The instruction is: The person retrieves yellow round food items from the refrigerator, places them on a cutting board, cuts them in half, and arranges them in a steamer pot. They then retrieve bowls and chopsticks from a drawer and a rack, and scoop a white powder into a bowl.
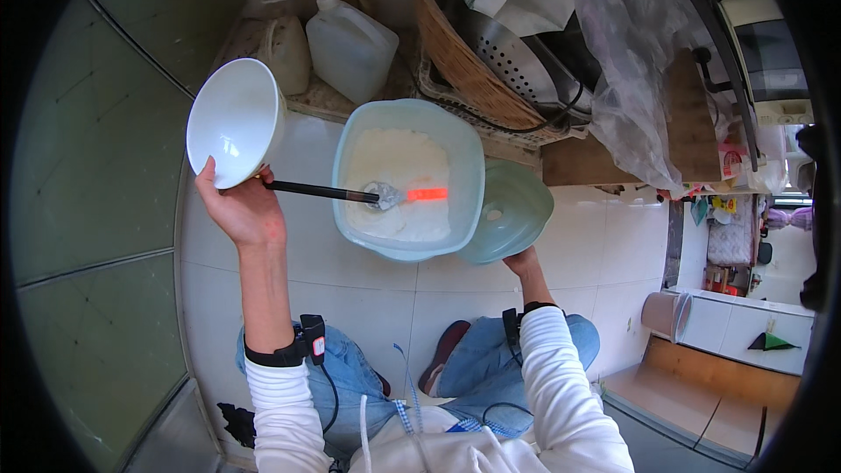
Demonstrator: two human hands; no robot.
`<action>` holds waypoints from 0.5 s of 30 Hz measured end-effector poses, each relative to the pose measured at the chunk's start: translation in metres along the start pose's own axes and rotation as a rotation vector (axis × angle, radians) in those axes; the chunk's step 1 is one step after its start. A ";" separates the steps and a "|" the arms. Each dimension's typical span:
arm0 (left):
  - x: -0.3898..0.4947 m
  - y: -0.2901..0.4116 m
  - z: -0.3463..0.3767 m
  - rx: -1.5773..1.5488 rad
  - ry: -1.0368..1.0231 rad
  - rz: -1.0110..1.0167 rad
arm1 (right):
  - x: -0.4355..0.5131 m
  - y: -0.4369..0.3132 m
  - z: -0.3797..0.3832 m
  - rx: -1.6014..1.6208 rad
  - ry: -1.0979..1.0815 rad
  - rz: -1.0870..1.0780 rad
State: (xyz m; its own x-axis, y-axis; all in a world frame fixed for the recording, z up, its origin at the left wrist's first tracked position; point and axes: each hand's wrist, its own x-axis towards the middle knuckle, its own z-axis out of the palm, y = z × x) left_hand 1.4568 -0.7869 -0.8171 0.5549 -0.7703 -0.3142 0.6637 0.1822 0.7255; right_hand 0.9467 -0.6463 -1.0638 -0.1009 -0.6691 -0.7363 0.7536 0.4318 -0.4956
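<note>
My left hand (246,210) grips the rim of a white bowl (233,121), which is tilted so its inside faces up at me; nothing shows inside. From the same fingers a black-handled spoon (322,192) reaches right. Its head is over or in the white powder (401,151) of a pale blue plastic tub (407,251); whether it touches the powder I cannot tell. A bright orange-red strip (427,194) shows on the powder. My right hand (521,261) holds the edge of a translucent green lid (516,210), partly hidden behind the tub's right side.
Behind the tub stand two plastic jugs (351,46), a wicker basket (460,52) and a perforated metal colander (509,66). Plastic bags (631,79) hang over a wooden board (578,161). Greenish cabinet panels (112,164) rise at left. White tiles (368,302) cover the floor beneath.
</note>
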 end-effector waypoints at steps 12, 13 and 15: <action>0.006 0.001 -0.002 0.016 -0.040 0.001 | -0.039 -0.083 0.137 -1.097 0.267 -0.996; 0.007 0.000 -0.001 0.016 -0.032 0.007 | -0.037 -0.064 0.173 -1.077 -0.002 -0.926; 0.006 0.000 0.000 0.016 -0.024 -0.002 | -0.021 -0.026 0.232 -1.479 -0.483 -0.929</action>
State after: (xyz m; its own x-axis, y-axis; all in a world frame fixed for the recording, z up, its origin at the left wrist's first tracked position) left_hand 1.4600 -0.7914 -0.8196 0.5413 -0.7853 -0.3006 0.6565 0.1713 0.7346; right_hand 1.0802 -0.7839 -0.9288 0.2739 -0.9609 0.0398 -0.5955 -0.2020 -0.7776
